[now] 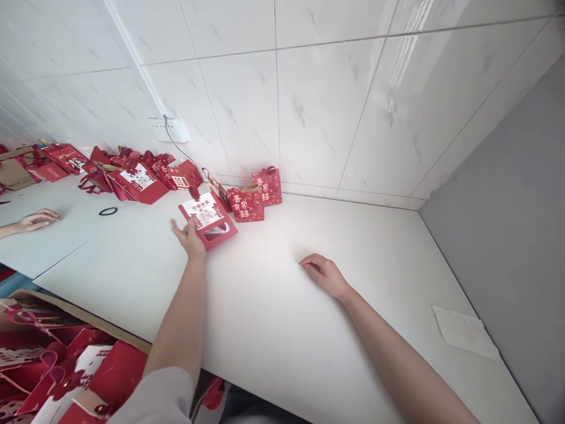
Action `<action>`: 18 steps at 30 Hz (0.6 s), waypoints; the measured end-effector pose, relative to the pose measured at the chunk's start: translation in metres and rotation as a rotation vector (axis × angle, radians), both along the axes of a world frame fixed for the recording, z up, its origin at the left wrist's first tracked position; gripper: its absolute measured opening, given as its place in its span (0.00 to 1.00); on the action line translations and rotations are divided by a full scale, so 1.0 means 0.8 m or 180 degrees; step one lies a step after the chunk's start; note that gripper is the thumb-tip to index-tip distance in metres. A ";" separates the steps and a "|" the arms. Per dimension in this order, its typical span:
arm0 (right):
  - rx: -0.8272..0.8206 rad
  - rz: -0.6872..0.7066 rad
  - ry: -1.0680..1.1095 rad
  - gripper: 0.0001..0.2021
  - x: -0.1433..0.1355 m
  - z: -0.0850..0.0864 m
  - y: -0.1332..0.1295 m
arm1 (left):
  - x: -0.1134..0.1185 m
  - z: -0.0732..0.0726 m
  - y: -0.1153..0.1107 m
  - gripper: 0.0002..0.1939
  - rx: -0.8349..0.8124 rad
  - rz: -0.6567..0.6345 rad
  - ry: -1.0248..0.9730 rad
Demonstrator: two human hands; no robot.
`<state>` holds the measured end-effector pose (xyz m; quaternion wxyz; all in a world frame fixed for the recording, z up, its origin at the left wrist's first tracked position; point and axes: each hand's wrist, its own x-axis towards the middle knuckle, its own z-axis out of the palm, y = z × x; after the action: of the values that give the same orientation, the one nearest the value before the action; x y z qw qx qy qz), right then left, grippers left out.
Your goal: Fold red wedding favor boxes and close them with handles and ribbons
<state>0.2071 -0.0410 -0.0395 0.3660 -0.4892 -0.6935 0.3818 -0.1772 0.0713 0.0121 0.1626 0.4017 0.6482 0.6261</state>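
Note:
My left hand (189,240) is at the lower left edge of a red gift box (212,219), which has a white printed panel, a cut-out window and a dark red bow on top. The box leans at a slant, one finger lies against its front, and some other fingers stick out to the left. Just behind it stand two red patterned gift bags (248,206) with gold lettering. To the right, my right hand (324,274) rests on the white table (265,306), fingers curled together with nothing visible in them.
More red gift boxes (141,179) line the tiled wall at the left, below a wall socket (168,129) with a cable. Another person's hand (39,219) lies near a black ring (108,211). A carton (88,324) of red boxes fills the lower left; a white sheet (465,331) lies at right.

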 end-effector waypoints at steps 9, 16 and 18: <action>0.0172 0.0140 0.0279 0.36 -0.006 -0.002 -0.006 | 0.163 -0.038 -0.053 0.32 -0.0146 -0.2318 -0.1588; 0.0525 -0.0762 0.0962 0.35 -0.031 -0.007 0.005 | 0.263 -0.034 -0.057 0.28 -0.0455 -0.3459 -0.2259; 0.0631 -0.1036 0.1101 0.35 -0.036 -0.009 0.009 | 0.272 -0.034 -0.048 0.31 -0.0320 -0.3353 -0.2522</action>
<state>0.1785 -0.0335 -0.0467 0.5820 -0.4836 -0.5666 0.3261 0.0404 0.0329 -0.0155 0.6919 0.3963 0.2845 0.5323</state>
